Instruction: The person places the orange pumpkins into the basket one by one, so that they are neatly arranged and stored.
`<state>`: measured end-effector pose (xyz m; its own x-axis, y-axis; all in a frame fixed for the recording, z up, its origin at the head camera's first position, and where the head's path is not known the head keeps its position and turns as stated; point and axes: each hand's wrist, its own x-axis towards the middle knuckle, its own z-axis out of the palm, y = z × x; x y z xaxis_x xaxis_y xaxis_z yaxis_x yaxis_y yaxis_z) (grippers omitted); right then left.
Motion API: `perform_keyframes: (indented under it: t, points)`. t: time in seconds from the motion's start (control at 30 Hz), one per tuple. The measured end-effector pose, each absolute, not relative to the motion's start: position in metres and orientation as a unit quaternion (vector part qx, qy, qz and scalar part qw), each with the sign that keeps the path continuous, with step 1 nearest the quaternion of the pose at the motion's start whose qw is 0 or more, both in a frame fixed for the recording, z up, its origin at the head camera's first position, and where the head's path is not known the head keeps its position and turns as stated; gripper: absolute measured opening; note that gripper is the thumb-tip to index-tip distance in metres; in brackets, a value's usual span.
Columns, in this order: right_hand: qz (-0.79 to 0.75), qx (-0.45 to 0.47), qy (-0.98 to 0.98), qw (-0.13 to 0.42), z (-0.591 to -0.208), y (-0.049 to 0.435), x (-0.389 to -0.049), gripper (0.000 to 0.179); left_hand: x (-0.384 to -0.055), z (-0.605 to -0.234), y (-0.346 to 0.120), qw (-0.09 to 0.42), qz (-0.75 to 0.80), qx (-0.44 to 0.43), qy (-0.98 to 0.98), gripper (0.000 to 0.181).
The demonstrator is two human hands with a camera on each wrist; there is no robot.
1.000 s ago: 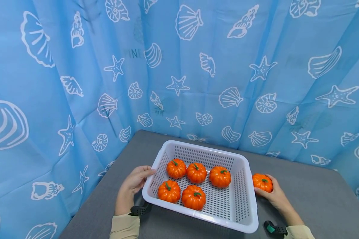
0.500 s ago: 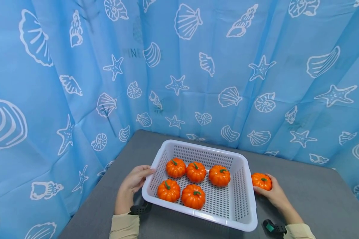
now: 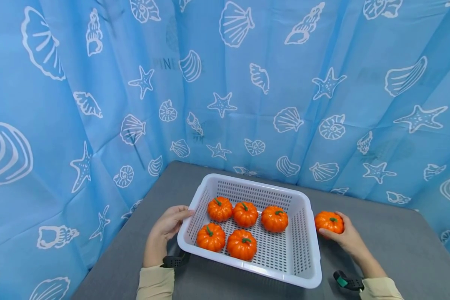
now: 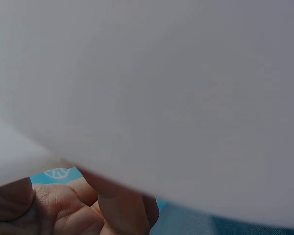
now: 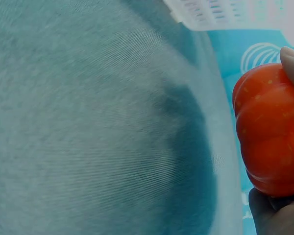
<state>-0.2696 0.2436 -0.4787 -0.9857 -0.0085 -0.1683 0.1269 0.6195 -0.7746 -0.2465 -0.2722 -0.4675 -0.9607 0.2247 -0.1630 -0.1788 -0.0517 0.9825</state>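
Observation:
A white perforated plastic basket point(image 3: 301, 246) stands on the grey table in the head view, with several orange toy pumpkins with green stems, such as the front one point(image 3: 241, 246), inside it. My left hand point(image 3: 168, 227) grips the basket's left rim, thumb on top; in the left wrist view the basket's pale wall point(image 4: 161, 98) covers most of the frame and hides some fingers. To the right of the basket, my right hand point(image 3: 348, 239) holds another orange pumpkin point(image 3: 328, 221) between thumb and fingers. A shadow lies on the cloth beside this pumpkin point(image 5: 272, 132) in the right wrist view.
Grey cloth covers the table point(image 3: 393, 241). Behind and to the left hangs a blue curtain point(image 3: 247, 104) with white shell and starfish prints, close to the table's back edge. Black wrist-worn devices, such as the right one point(image 3: 348, 282), sit below both hands.
My right hand has shifted slightly right, and the pumpkin in it has tipped a little. The left hand keeps its grip on the basket, and the pumpkins inside stay put.

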Motion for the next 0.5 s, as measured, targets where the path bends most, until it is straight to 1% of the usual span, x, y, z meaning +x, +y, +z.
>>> perform_keyframes:
  t: [0.23, 0.5]
  points:
    - [-0.421, -0.001, 0.906, 0.044, -0.464, 0.244, -0.270, 0.095, -0.247, -0.467, -0.270, 0.132, 0.726, 0.001, 0.675, 0.041]
    - [-0.426, -0.048, 0.904, 0.013, -0.439, 0.237, -0.270, 0.091, -0.246, -0.467, -0.270, 0.135, 0.723, 0.011, 0.677, 0.042]
